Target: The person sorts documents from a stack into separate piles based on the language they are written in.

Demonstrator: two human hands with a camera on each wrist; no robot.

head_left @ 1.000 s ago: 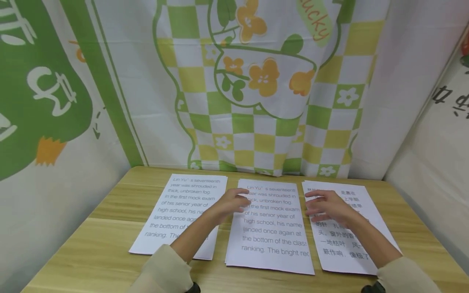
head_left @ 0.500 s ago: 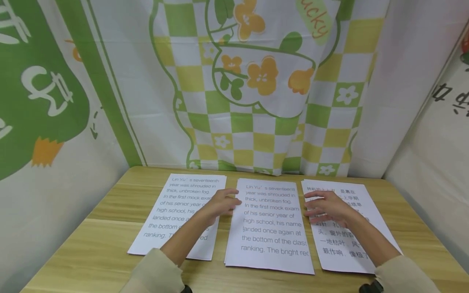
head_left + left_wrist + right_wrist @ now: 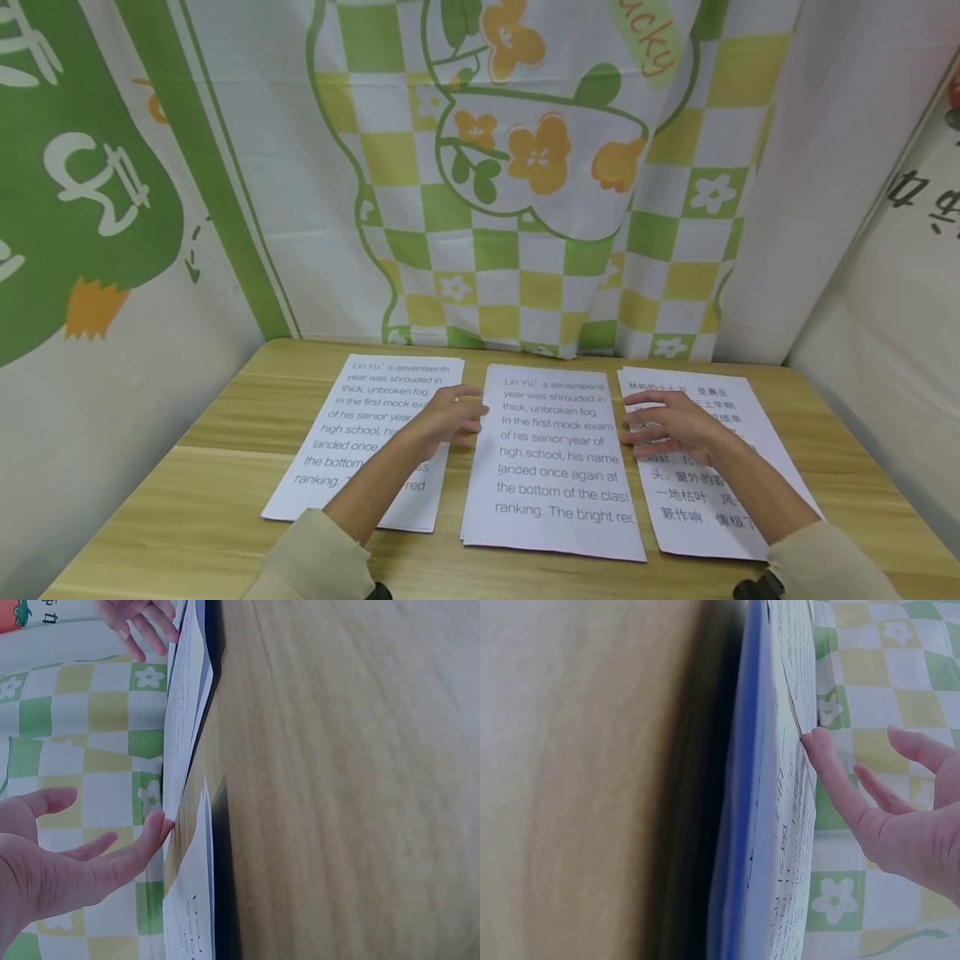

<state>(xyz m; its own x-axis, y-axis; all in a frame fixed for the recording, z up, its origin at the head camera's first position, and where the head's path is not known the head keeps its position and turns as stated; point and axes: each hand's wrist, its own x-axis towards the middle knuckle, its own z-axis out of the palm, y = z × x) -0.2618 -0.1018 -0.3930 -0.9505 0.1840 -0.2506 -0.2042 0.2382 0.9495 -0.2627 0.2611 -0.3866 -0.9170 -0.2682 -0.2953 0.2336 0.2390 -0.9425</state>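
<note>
Three thin stacks of printed sheets lie side by side. English text covers the left stack (image 3: 345,450) and the middle stack (image 3: 558,467); Chinese characters cover the right stack (image 3: 697,525). My left hand (image 3: 448,417) is held over the left stack's right side, its fingertips near the middle stack's left edge. In the left wrist view, the left hand (image 3: 71,874) has loosely bent, spread fingers with nothing between them. Over the right stack's left side is my right hand (image 3: 671,423), fingers pointing left. The right wrist view shows the right hand (image 3: 911,817) holding nothing; its lowest fingertip appears at the sheets.
The stacks rest on a wooden table (image 3: 195,475). Behind its far edge hangs a checkered curtain (image 3: 517,267) with flowers. Pale printed cloths stand at the left (image 3: 150,400) and right (image 3: 885,350). Both forearms wear beige sleeves (image 3: 315,554).
My left hand has moved left, off the middle stack's edge to over the left stack. The right hand has barely shifted. The stacks stay where they were.
</note>
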